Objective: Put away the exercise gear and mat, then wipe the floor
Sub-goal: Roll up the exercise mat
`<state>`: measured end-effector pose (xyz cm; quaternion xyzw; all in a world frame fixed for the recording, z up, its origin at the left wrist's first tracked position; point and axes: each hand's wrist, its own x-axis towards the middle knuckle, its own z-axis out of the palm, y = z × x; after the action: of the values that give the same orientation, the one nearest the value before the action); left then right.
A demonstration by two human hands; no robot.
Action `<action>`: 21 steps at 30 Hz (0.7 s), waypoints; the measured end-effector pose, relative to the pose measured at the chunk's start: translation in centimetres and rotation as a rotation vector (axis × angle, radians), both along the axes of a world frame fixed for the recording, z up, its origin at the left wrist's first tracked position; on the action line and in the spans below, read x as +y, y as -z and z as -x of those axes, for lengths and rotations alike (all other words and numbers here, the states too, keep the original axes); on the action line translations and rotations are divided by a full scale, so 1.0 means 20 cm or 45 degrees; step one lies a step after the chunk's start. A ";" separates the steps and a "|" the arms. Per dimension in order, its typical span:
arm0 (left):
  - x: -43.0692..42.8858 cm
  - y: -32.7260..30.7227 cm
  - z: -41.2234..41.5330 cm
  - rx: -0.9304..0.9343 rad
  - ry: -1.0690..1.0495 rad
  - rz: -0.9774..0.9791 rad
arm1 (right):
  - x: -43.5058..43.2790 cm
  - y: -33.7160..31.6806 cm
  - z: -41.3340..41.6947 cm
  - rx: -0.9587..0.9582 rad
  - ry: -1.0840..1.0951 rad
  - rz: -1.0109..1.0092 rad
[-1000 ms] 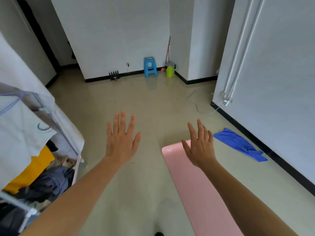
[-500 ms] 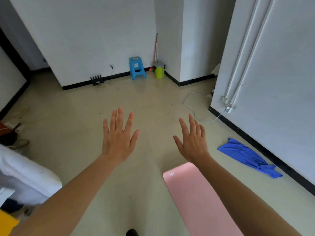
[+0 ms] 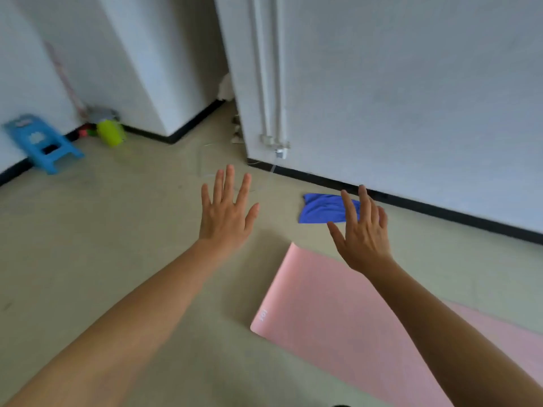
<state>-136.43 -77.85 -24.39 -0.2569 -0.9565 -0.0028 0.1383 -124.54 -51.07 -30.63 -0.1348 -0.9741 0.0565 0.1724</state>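
A pink exercise mat [image 3: 332, 312] lies unrolled on the beige floor, running from the middle toward the lower right. A crumpled blue cloth [image 3: 321, 208] lies on the floor by the black skirting, just beyond the mat's far corner. My left hand [image 3: 226, 214] is held out flat in the air, fingers spread, holding nothing. My right hand [image 3: 363, 235] is also flat and empty, hovering above the mat's far edge and partly covering the cloth.
A blue plastic stool [image 3: 41, 143] stands at the far left wall. A yellow-green container [image 3: 109, 132] and a mop-like handle sit in the corner. White pipes [image 3: 269, 71] run down the wall on the right, with a thin cable on the floor below.
My view has swung right and tilted; the stool slid to the left edge and the white bedding at lower left left the frame. Both hands stay outstretched and empty.
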 end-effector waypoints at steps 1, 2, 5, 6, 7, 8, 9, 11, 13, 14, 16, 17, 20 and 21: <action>0.09 0.00 0.05 -0.023 0.070 0.007 | 0.06 0.00 -0.03 -0.008 0.092 0.005; 0.19 0.01 0.10 -0.038 0.142 0.019 | 0.12 0.00 -0.06 -0.008 0.176 0.015; 0.44 0.04 0.19 -0.037 0.326 0.040 | 0.29 0.01 -0.13 0.017 0.387 0.015; 0.52 0.05 0.20 -0.044 0.360 0.032 | 0.34 0.02 -0.14 0.032 0.448 0.023; 0.59 0.06 0.22 -0.049 0.379 0.017 | 0.38 0.04 -0.15 0.045 0.501 0.044; 0.64 0.08 0.23 -0.055 0.393 0.013 | 0.42 0.06 -0.14 0.049 0.543 0.064; 0.68 0.11 0.25 -0.049 0.418 0.030 | 0.45 0.09 -0.13 0.045 0.571 0.073; 0.74 0.16 0.29 -0.029 0.497 0.113 | 0.48 0.15 -0.10 0.026 0.623 0.112; 0.78 0.19 0.35 -0.060 0.553 0.172 | 0.46 0.20 -0.06 -0.004 0.708 0.209; 0.79 0.20 0.39 -0.073 0.569 0.182 | 0.44 0.22 -0.04 -0.019 0.740 0.250; 0.81 0.20 0.49 -0.059 0.612 0.209 | 0.39 0.25 0.00 -0.031 0.766 0.264; 0.82 0.20 0.55 -0.045 0.644 0.223 | 0.36 0.25 0.03 -0.038 0.780 0.258; 0.87 0.21 0.74 -0.042 0.723 0.232 | 0.31 0.28 0.13 -0.053 0.861 0.263; 0.88 0.22 0.80 -0.040 0.750 0.226 | 0.29 0.28 0.16 -0.048 0.906 0.267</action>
<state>-152.53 -60.25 -28.77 -0.5342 -0.8394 0.0368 0.0939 -127.84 -45.33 -36.30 -0.4830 -0.8582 0.0902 0.1485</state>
